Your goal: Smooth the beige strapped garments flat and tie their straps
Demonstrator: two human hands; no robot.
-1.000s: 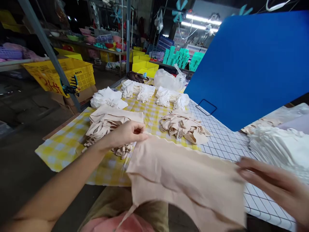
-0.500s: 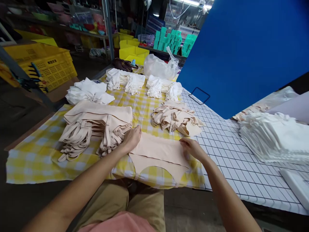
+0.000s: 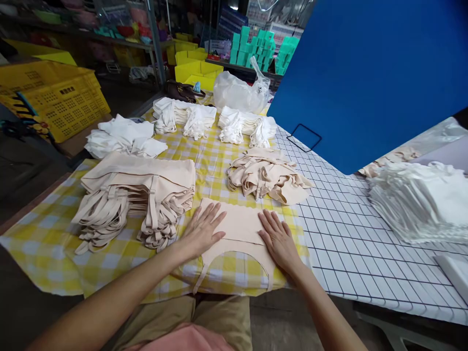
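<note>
Your left hand (image 3: pixel 202 230) and right hand (image 3: pixel 278 239) press palms-down on a flat beige fabric garment piece (image 3: pixel 237 228) at the near edge of the bench (image 3: pixel 351 243), fingers spread and released, gripping nothing. The piece lies on the yellow-and-white checked cloth (image 3: pixel 47 234) that covers the left part of the bench, its long axis running left to right between your hands. Its straight, slightly scalloped edge points away from you, and its arched cut-out opens toward you, with narrow strap-like ends trailing over the bench's near edge. Your left hand covers the piece's left end, your right hand its right end, with bare fabric between them. Just left of your left hand sits a tall stack of folded beige garments with hanging straps (image 3: pixel 137 192), nearly touching your fingers. Beyond the piece, a looser heap of beige fabric pieces (image 3: pixel 266 175) rests near the seam where the checked cloth meets the white grid-lined surface (image 3: pixel 365 263). Farther back lie bundles of white garments (image 3: pixel 204 119) and a clear plastic bag (image 3: pixel 237 92). A pile of white fabric (image 3: pixel 420 204) sits well apart on the right, under a large blue board (image 3: pixel 373 73).
</note>
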